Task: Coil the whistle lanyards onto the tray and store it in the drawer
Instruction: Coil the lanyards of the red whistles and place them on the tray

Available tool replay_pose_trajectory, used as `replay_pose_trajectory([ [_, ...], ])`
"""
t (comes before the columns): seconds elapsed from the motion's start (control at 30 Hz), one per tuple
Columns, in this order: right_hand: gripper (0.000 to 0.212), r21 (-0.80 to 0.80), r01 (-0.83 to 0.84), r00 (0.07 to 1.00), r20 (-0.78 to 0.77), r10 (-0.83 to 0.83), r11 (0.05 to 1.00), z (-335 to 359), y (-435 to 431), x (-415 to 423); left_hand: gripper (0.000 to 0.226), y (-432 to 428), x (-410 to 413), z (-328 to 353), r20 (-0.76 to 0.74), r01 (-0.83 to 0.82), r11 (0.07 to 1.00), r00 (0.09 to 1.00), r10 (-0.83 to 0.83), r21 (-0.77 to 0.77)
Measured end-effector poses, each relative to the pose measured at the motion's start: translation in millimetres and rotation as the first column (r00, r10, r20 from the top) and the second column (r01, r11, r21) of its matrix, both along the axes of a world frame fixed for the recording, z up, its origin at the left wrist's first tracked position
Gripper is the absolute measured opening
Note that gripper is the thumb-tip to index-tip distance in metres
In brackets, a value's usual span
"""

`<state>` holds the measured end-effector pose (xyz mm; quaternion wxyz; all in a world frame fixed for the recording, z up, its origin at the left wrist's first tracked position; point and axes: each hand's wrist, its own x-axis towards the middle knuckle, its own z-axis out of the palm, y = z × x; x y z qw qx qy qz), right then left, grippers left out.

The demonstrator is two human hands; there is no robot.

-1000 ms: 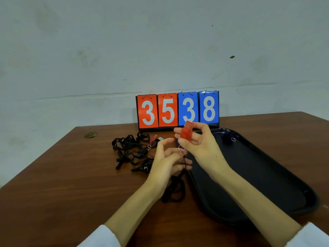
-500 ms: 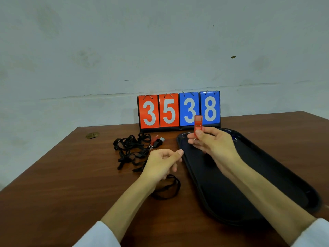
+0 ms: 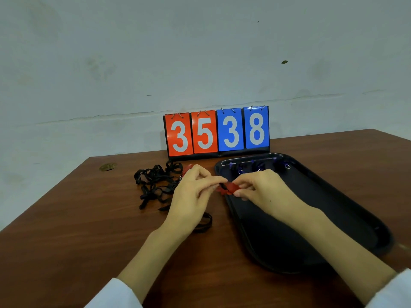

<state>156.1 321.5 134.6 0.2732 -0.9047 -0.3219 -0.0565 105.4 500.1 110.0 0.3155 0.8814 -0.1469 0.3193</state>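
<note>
A red whistle (image 3: 230, 188) hangs over the left rim of the black tray (image 3: 347, 210). My right hand (image 3: 262, 192) pinches its right end, and my left hand (image 3: 195, 192) pinches its left end, where the black lanyard is attached. That lanyard loops down onto the table (image 3: 203, 224) below my left hand. A tangled pile of black lanyards (image 3: 155, 183) lies left of my hands, with another red whistle (image 3: 186, 170) partly hidden behind my left fingers. Small dark whistles with metal rings (image 3: 259, 168) sit along the tray's far end.
A flip scoreboard (image 3: 216, 132) reading 35 and 38 stands at the back of the wooden table (image 3: 66, 230), just behind the tray. A small brownish scrap (image 3: 107, 167) lies near the table's far left edge. A pale wall rises behind.
My right hand lowered the red whistle from in front of the scoreboard to the tray's left rim. My left hand rose from the table and took hold of the whistle's other end.
</note>
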Motion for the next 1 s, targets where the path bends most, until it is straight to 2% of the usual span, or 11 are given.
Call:
replay_pose_trajectory([
  [0.1, 0.028, -0.083, -0.121, 0.991, 0.055, 0.126, 0.989, -0.7, 0.5, -1.5, 0.027, -3.7, -0.7, 0.5, -0.036, 0.016, 0.998, 0.999, -0.018, -0.055],
  [0.2, 0.025, -0.051, -0.2, 0.98, -0.011, 0.2, 0.978, -1.6, 1.3, -2.5, 0.023, -5.9, -0.5, 2.1, -0.108, 0.022, 0.959, 0.993, -0.055, -0.283],
  [0.33, 0.02, 0.199, -0.175, 0.957, -0.194, 0.214, 0.964, 3.5, 0.4, -3.7, 0.015, -1.7, -0.2, 8.4, -0.219, -0.041, 0.773, 0.967, -0.128, -0.633],
  [0.5, 0.015, 0.479, -0.12, 0.933, -0.246, 0.264, 0.87, 8.6, 4.0, -10.2, 0.011, -7.2, -2.5, 6.4, -0.266, -0.015, 0.647, 0.919, -0.292, -0.762],
  [0.57, 0.017, 0.565, -0.043, 0.95, -0.231, 0.208, 0.824, 6.9, 6.0, -10.9, 0.016, -12.6, -3.5, 4.7, -0.274, 0.007, 0.659, 0.906, -0.323, -0.752],
  [0.67, 0.015, 0.568, 0.114, 0.982, -0.187, -0.007, 0.815, 2.0, 6.8, -6.7, 0.021, -19.4, -4.8, 2.6, -0.308, 0.006, 0.736, 0.906, -0.29, -0.677],
  [0.8, 0.023, 0.484, 0.247, 0.966, -0.054, -0.253, 0.839, -3.8, 4.3, -3.0, 0.02, -26.2, -6.9, 0.6, -0.328, 0.003, 0.899, 0.931, -0.163, -0.438],
  [0.93, 0.027, 0.341, 0.26, 0.943, 0.111, -0.313, 0.903, -4.5, 1.5, -4.1, 0.011, -26.4, -10.7, -1.0, -0.246, 0.009, 0.956, 0.966, -0.085, -0.294],
  [1.0, 0.029, 0.247, 0.27, 0.935, 0.165, -0.315, 0.931, -3.5, -1.0, -1.9, 0.016, -23.6, -12.1, -0.8, -0.167, -0.001, 0.981, 0.985, -0.032, -0.192],
])
